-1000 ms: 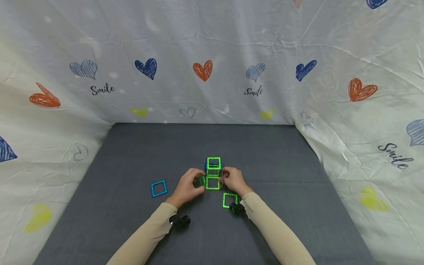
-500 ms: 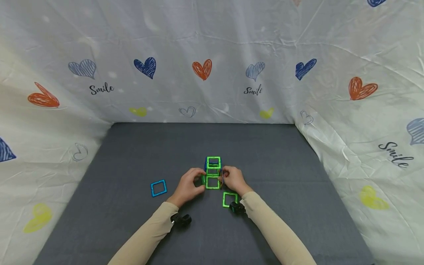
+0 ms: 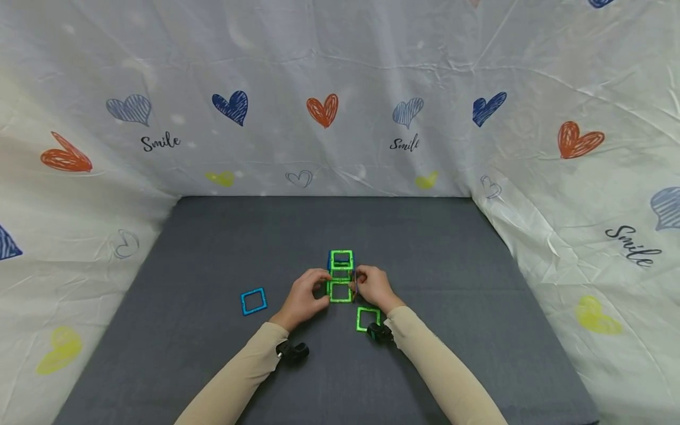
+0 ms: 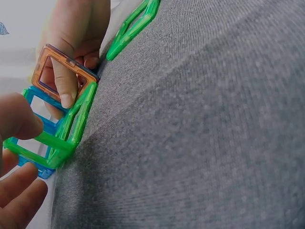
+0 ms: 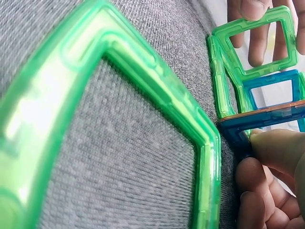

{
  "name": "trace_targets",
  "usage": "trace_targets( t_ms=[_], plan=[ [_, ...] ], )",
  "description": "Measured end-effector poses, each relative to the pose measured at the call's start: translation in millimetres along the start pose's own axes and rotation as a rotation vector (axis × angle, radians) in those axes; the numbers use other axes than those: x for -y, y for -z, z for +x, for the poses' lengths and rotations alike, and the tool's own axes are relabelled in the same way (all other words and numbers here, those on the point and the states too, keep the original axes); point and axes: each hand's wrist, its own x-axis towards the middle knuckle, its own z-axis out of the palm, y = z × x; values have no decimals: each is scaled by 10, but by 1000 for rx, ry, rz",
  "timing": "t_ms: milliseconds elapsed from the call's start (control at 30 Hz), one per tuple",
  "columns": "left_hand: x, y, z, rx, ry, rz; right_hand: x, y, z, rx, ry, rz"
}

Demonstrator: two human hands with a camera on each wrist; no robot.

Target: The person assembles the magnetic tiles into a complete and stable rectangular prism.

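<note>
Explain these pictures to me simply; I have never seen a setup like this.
No machine here: a person works with a bare left hand and right hand. The wide picture comes from a head-worn camera looking forward and down; the two close-ups come from cameras on the wrists. On the dark grey cloth surface lie a loose blue square plastic frame and a loose green square plastic frame. Between the hands stands a small build of green and blue square plastic frames. The left hand pinches an upright green square plastic frame at the build's left side; the right pinches an orange square plastic frame at its right.
</note>
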Motion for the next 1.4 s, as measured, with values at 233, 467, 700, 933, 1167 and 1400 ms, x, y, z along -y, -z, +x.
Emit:
trace_targets(
  t_ms=[233,467,700,933,1167,1400],
  plan=[
    [2,2,2,-5,-9,2,-2,-1,8,-3,-3,-6],
    [0,5,-15,9,8,11,10,0,-7,-6,-1,-8],
    [11,3,-26,12,0,24,9,-5,-6,-16,16,-13],
    [29,-14,-47,0,-4,30,1,-13,-4,-12,11,4],
    [39,-25,-50,-2,-12,23,6,-23,3,-10,-1,14],
    [23,-23,-64,-7,-16,22,7,-35,8,-14,-30,21]
  ],
)
